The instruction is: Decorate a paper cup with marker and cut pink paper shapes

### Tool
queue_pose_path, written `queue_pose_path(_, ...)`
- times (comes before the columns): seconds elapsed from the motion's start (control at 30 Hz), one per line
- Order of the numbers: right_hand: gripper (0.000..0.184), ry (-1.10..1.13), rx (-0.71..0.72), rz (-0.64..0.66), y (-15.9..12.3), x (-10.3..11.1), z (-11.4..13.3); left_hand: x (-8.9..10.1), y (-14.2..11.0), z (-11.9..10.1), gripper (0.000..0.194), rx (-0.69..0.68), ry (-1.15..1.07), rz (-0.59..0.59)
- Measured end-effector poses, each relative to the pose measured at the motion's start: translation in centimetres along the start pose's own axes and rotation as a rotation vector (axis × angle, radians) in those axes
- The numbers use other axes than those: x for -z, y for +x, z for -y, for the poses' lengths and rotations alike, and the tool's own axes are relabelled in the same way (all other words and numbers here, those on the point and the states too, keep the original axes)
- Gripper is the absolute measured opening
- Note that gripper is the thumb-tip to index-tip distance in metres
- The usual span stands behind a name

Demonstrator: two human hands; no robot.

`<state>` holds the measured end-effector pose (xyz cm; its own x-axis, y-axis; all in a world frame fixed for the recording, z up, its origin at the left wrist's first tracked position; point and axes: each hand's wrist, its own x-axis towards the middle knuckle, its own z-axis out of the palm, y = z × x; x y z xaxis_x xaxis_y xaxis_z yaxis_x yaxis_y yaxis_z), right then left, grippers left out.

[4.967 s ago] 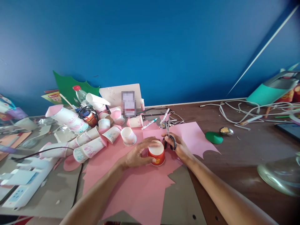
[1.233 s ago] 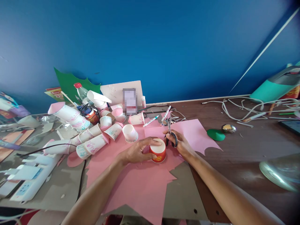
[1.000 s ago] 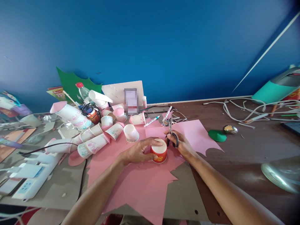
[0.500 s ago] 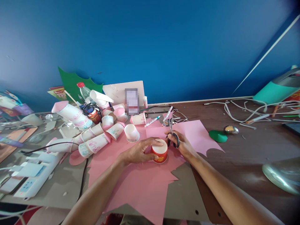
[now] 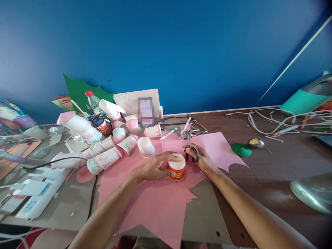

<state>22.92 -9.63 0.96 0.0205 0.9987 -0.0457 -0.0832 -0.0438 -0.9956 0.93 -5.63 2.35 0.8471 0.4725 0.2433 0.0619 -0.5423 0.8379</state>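
Note:
A red paper tub (image 5: 177, 171) stands upside down on pink paper (image 5: 153, 204), its white base facing up. My left hand (image 5: 155, 167) is closed around the tub's left side, with a fingertip on the base and the thumb along the front. To the right of the tub, my right hand (image 5: 201, 159) has its fingers through the black handles of a pair of scissors (image 5: 191, 152). The blades point away from me, over the paper. Beyond my left hand, a white paper cup (image 5: 146, 147) sits on the same paper.
Several decorated paper cups (image 5: 104, 160) lie to the left, near a power strip (image 5: 35, 200) and a black cable. Markers (image 5: 168, 134) and a propped phone (image 5: 146, 111) are behind. A green paper cone (image 5: 241, 149) and white cables (image 5: 252, 121) lie on the right.

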Motion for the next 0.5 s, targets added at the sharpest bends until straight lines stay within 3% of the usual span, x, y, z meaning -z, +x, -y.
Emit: queue_pose_path(0.5, 0.035, 0.001, -0.011, -0.003, -0.05, 0.06, 0.18, 0.19, 0.11, -0.05, 0.046, 0.01, -0.028, 0.018)
